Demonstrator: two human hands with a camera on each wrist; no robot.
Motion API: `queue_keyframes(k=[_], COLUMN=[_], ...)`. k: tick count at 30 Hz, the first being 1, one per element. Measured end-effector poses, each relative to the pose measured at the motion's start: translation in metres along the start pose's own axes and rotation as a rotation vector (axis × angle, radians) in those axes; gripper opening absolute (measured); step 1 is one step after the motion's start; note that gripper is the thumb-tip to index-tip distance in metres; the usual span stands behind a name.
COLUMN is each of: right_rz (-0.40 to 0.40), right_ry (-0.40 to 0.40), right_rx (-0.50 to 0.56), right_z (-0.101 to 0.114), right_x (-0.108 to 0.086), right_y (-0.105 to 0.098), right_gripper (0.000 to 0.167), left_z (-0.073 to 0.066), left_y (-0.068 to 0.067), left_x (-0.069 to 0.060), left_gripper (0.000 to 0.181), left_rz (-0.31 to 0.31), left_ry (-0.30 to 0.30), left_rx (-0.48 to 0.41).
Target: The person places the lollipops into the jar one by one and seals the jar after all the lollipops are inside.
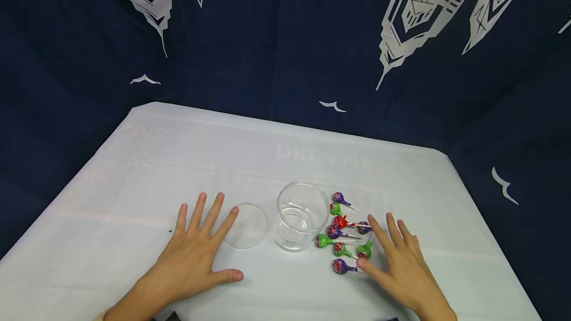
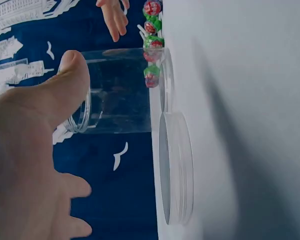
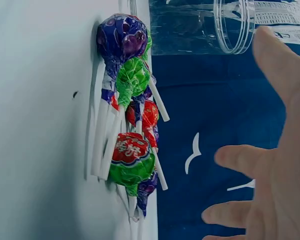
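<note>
The left hand is spread wide, and I see it held above the counter with nothing in its grip. The right hand is spread too, with its fingers a bit bent and nothing in them.

Between the hands, I see a clear, round, see-through jar standing upright with its wide mouth facing up. Just to its left is a flat, round, clear lid, near the left pointer finger. To the right of the jar lie round lollipops in shiny purple, green and red wrappers, with white sticks. They sit in a loose bunch between the jar and the right hand, close to its thumb and pointer finger.

Everything is on a counter covered in white. Behind it I see a dark blue cloth with pale buildings and birds on it.
</note>
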State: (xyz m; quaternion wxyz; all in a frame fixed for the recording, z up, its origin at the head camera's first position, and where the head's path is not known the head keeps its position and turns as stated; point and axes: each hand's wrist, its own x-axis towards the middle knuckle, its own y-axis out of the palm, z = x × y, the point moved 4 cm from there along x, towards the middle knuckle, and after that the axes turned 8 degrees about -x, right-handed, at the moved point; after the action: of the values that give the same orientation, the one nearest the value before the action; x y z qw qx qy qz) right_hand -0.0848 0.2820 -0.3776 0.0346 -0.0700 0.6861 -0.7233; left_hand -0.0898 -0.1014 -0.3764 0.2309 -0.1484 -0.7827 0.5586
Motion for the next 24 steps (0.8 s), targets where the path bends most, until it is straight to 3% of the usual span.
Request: queue_keyframes(k=[4,10,14,19,24], right_rz=[-0.056,-0.202,-0.274,-0.403,-0.503], right_ry=[-0.022,-0.07,-0.104,-0.196,-0.243], right_rx=[0.055,0.15,0.215,0.312,0.381], right_z=[-0.002,-0.001,-0.004,-0.006,-0.008], right_x=[-0.002,-0.005,-0.005,-0.004,-0.002], right_y=[0.0,-0.006,-0.006,-0.006,-0.004], right_gripper=[0.091,0.088,0.086,0.076,0.062], left_z=[-0.001,-0.01,-0.01,-0.008,-0.014], left_y=[-0.004,-0.011,-0.006,0.014,0.032], left_x=[0.005,0.02,0.04,0.063,0.072], left_gripper=[0.111,0.114,0.114,0.117,0.122], left_rz=[-0.01,-0.102,-0.141,-0.081,0.011], left_ry=[0.024,0.103,0.113,0.019,-0.032], left_rx=[-0.046,-0.147,-0.301,-0.537,-0.681])
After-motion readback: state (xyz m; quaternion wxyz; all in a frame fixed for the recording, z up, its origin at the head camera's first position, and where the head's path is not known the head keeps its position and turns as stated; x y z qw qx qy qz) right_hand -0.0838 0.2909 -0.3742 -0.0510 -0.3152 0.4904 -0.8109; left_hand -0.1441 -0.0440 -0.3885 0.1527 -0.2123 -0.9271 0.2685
